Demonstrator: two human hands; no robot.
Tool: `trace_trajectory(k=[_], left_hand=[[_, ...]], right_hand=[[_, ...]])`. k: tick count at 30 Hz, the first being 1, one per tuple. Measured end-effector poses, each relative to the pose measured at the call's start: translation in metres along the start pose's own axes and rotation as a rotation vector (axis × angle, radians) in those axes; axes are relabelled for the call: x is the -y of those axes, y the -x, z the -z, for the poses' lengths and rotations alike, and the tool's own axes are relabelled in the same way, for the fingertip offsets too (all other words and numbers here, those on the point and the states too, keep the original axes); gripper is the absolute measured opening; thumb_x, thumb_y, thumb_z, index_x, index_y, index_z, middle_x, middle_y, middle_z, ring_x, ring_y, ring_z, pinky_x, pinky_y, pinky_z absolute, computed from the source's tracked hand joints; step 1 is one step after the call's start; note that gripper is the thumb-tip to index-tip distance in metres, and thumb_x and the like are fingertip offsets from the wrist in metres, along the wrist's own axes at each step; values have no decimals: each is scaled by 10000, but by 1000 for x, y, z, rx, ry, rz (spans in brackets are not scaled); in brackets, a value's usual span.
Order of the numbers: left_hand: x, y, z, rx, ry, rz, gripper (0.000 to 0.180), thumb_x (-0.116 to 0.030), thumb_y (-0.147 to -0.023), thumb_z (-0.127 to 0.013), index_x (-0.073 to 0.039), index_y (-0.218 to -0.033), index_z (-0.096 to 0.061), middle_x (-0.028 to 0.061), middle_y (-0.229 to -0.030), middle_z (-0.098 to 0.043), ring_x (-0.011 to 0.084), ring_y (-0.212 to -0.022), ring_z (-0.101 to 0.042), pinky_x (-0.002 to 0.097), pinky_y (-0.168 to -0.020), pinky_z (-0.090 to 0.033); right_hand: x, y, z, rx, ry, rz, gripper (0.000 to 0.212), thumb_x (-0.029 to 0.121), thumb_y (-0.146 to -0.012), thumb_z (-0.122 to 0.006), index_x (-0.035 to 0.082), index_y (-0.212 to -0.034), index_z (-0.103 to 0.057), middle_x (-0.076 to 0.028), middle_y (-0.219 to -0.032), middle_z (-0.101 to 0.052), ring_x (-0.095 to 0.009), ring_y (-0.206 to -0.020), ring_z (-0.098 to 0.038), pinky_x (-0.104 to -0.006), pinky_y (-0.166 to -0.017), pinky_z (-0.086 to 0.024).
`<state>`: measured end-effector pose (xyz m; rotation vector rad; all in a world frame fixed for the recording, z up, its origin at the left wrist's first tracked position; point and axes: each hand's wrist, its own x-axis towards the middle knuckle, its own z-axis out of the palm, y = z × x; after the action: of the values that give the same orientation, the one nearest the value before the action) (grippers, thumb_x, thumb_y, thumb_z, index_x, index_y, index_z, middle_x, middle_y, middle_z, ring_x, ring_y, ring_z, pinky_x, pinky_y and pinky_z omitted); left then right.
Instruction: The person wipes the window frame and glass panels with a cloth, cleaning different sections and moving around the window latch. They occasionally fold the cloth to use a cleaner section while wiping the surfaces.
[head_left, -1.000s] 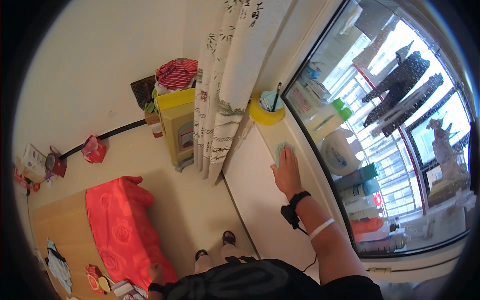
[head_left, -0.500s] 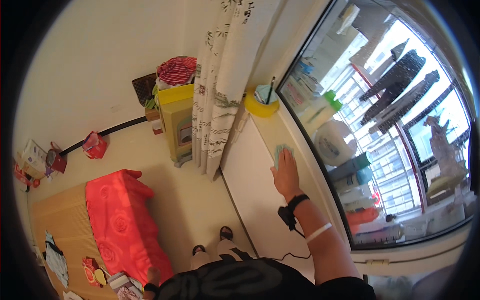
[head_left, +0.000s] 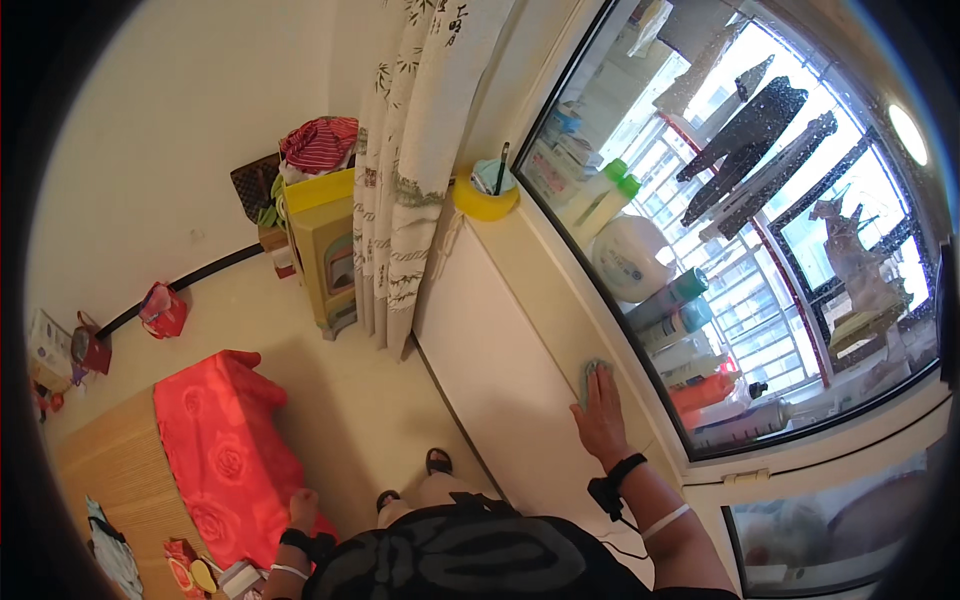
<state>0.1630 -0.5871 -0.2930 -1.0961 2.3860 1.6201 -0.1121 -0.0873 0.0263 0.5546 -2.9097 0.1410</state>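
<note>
My right hand (head_left: pixel 601 421) presses a pale green cloth (head_left: pixel 596 369) against the cream window sill (head_left: pixel 535 290). Its fingers lie over the cloth, which peeks out past the fingertips. A black band with a small device and a white band circle that wrist and forearm. Low on the left, my left hand (head_left: pixel 303 508) hangs beside the red rose-patterned cover (head_left: pixel 228 455), its fingers curled in with nothing visible in them. Farther along the sill stands a yellow round container (head_left: pixel 485 204) holding a light blue cloth and a dark stick-like item.
Beyond the window glass (head_left: pixel 740 250), bottles (head_left: pixel 672 298) stand in a row and dark clothes (head_left: pixel 757 125) hang. A patterned curtain (head_left: pixel 400 200) falls by the sill's far end. Behind it is a stool (head_left: pixel 325 285) with a yellow box. A cable runs from my right wrist.
My right hand has slid the cloth along the sill toward me. My left hand has come further into view beside the red cover, and the view has shifted slightly.
</note>
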Motion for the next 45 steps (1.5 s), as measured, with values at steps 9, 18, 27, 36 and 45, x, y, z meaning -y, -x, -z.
trace_trajectory(k=[9, 18, 27, 36, 45], left_hand=[[98, 37, 18, 240, -1039, -217, 240, -233, -809, -583, -4, -817, -655, 232, -742, -645, 390, -737, -649, 491, -618, -500], [84, 94, 15, -192, 46, 553, 201, -190, -781, -554, -13, -724, -631, 208, -673, -637, 361, -655, -653, 480, -567, -494], [107, 122, 41, -26, -681, 124, 227, -212, -791, -573, -13, -719, -654, 215, -697, -648, 378, -701, -665, 472, -605, -513], [73, 51, 44, 228, -1032, -173, 191, -164, -817, -555, -20, -858, -673, 186, -874, -672, 357, -840, -659, 470, -701, -521], [111, 50, 43, -107, -546, 20, 228, -242, -805, -604, -30, -765, -676, 204, -776, -667, 368, -751, -661, 452, -648, -512]], right_hand=[[27, -161, -62, -129, -60, 99, 693, 335, -896, -583, -128, -1345, -330, -317, -1430, -300, -461, -1343, -276, -492, -1124, -236], [52, -276, -77, -80, -112, 52, 709, 418, -903, -534, -90, -1362, -347, -278, -1452, -314, -397, -1377, -261, -485, -1138, -204], [102, -278, -89, -208, -93, 18, 733, 433, -893, -560, -101, -1353, -359, -263, -1429, -353, -396, -1360, -288, -482, -1132, -223], [53, -154, -57, -162, -41, 82, 703, 353, -868, -623, -97, -1346, -373, -292, -1417, -354, -426, -1333, -324, -469, -1105, -279], [62, -149, -46, -33, 88, 142, 642, 113, -806, -645, -92, -1341, -356, -255, -1397, -348, -420, -1281, -383, -458, -1045, -363]])
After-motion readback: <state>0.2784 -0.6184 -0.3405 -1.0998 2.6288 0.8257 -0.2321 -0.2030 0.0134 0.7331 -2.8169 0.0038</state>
